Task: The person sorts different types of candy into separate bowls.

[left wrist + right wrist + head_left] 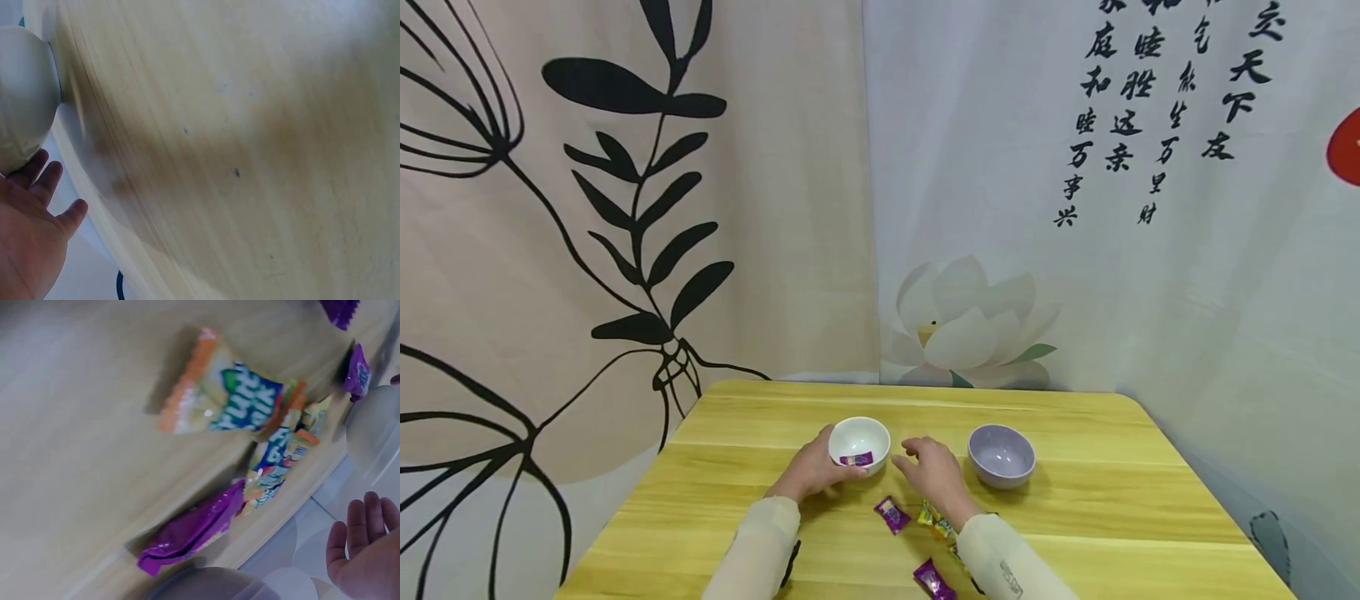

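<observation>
My left hand holds the white bowl by its left side, with the thumb along its front. A purple-wrapped candy lies inside that bowl. In the left wrist view, fingertips touch the outside of the bowl. Between the two bowls, my right hand hovers with fingers loosely bent and nothing in them. The right wrist view shows its palm with no candy in it. Below it on the table are yellow-wrapped candies, partly hidden by the right arm, and purple-wrapped candies.
A light purple bowl stands right of my right hand, with no candy visible in it. Another purple candy lies near the front of the wooden table. Behind the table hangs a printed curtain.
</observation>
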`<state>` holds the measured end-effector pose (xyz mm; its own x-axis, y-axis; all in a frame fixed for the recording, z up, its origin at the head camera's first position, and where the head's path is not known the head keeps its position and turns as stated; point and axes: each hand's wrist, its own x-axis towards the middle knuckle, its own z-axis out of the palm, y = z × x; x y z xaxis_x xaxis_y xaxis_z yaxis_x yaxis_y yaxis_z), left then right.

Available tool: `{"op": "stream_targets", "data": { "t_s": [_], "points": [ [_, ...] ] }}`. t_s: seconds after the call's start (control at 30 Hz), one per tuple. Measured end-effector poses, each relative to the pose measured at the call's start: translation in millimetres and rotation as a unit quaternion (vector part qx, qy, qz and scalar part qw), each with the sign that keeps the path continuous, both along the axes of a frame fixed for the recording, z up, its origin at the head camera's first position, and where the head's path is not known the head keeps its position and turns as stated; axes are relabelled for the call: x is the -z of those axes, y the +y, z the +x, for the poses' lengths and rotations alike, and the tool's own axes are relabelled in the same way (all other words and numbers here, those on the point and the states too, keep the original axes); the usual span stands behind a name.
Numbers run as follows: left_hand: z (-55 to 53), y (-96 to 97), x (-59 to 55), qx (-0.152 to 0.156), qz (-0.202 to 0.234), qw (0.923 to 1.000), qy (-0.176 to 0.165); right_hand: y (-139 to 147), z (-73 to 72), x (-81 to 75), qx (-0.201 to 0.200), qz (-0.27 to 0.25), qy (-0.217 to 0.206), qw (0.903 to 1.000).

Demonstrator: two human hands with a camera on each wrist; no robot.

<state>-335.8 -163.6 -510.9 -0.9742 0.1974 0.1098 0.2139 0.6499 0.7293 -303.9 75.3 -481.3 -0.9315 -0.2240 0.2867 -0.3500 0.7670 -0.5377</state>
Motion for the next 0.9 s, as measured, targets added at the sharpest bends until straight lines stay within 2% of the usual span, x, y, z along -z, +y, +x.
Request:
{"op": "stream_targets", "data": {
  "t_s": [0.27, 0.63, 0.9],
  "points": [
    [1.0, -1.4, 0.9, -0.008, -0.001, 1.0000, -0.002, 5, 13.5, 9.2, -0.022, 0.010, -0.027, 0.9993],
    [-1.6, -1.5, 2.8, -0.005, 0.003, 1.0000, -0.005, 7, 33.6, 31.4, -0.021, 0.030, -0.005, 0.9993],
    [-1.1, -1.5, 2.1, -0.007, 0.004, 1.0000, -0.002, 2, 42.2, 44.7, -0.013, 0.076, 0.031, 0.9965]
  ]
}}
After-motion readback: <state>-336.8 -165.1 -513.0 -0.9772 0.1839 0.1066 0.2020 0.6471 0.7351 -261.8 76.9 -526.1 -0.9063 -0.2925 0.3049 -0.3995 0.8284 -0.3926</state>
